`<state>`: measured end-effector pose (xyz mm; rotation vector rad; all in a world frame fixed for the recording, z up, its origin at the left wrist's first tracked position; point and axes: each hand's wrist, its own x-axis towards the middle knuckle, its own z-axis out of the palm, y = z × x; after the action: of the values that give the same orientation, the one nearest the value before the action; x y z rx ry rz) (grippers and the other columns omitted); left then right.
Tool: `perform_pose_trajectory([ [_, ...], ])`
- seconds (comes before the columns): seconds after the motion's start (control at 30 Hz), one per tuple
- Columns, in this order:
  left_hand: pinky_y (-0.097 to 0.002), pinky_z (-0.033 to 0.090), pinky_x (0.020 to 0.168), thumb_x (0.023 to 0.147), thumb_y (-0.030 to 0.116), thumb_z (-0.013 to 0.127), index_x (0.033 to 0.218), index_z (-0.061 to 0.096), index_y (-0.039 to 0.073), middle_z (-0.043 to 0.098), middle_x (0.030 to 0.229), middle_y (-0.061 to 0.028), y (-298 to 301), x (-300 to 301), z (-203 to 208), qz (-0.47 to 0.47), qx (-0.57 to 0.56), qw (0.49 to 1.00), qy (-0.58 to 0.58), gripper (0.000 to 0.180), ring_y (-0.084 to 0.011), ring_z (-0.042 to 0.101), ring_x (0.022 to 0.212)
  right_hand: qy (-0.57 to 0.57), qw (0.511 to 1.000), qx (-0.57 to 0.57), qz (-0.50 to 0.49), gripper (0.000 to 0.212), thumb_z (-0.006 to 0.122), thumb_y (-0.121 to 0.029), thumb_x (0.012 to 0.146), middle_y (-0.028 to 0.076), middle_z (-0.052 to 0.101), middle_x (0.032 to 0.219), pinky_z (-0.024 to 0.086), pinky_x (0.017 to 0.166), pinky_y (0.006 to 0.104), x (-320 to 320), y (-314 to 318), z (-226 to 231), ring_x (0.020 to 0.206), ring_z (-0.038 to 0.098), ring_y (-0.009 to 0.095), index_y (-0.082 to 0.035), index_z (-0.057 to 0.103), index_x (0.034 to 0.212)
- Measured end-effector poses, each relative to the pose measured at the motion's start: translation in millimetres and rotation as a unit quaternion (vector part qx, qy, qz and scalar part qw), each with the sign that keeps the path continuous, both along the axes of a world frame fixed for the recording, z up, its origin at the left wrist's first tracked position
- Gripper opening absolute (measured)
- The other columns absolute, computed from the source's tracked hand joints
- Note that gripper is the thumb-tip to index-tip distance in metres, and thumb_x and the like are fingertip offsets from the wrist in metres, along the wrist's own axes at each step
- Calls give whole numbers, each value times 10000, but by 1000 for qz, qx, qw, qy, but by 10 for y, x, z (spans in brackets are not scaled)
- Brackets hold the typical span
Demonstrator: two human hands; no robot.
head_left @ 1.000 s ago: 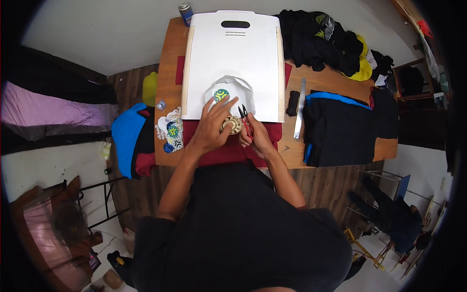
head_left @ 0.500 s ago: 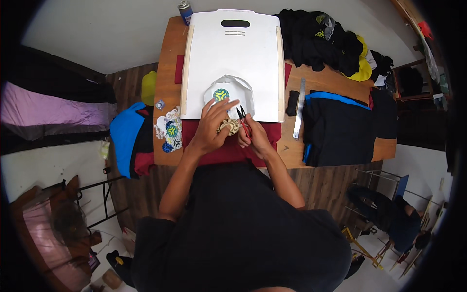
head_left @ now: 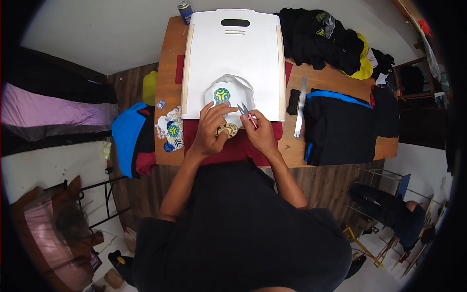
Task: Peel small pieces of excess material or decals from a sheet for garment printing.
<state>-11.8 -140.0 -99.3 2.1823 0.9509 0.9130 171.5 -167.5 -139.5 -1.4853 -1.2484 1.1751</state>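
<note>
My left hand [head_left: 208, 132] grips a round cream-and-black patch [head_left: 233, 128] by its lower part, thumb in front and fingers stretched above it. In my right hand [head_left: 263, 136] are small red-handled thread snips [head_left: 246, 112], their grey blades parted and pointing up and left, close to my left fingertips. Just beyond both hands, a round green-and-yellow patch [head_left: 222, 94] lies within a curled white strip [head_left: 246, 83]. Under these is a large white board [head_left: 233, 53] with a handle slot at its far end. Dark red cloth [head_left: 266, 144] shows below the hands.
The wooden table [head_left: 292, 134] holds a metal ruler [head_left: 300, 107] and folded black-and-blue cloth [head_left: 350, 129] at right. Black garments [head_left: 316, 41] are heaped far right. Stickers or patches [head_left: 172, 130] lie at left, a spray can [head_left: 185, 12] far left. Another person [head_left: 406, 219] bends at lower right.
My right hand has turned and shifted slightly right, swinging the snips so they slant more to the left. My left hand keeps the round patch in nearly the same place.
</note>
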Motion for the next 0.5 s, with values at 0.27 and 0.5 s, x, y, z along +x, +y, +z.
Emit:
perform_pose_trajectory([
  [0.27,-494,168,1093,713,90,531,782,515,13,527,1312,-116,-14,80,-92,-16,14,995,97,105,-314,399,1290,-40,999,16,-19,192,608,-191,903,-55,390,543,228,433,233,-12,-14,111,510,307,17,-17,553,846],
  [0.5,-383,334,984,774,71,564,787,514,15,609,1139,-115,35,64,-136,85,-20,996,-3,76,-241,547,1032,-2,1000,-12,-5,228,525,-227,954,-62,381,559,251,456,220,41,-12,25,509,305,26,-20,549,863],
])
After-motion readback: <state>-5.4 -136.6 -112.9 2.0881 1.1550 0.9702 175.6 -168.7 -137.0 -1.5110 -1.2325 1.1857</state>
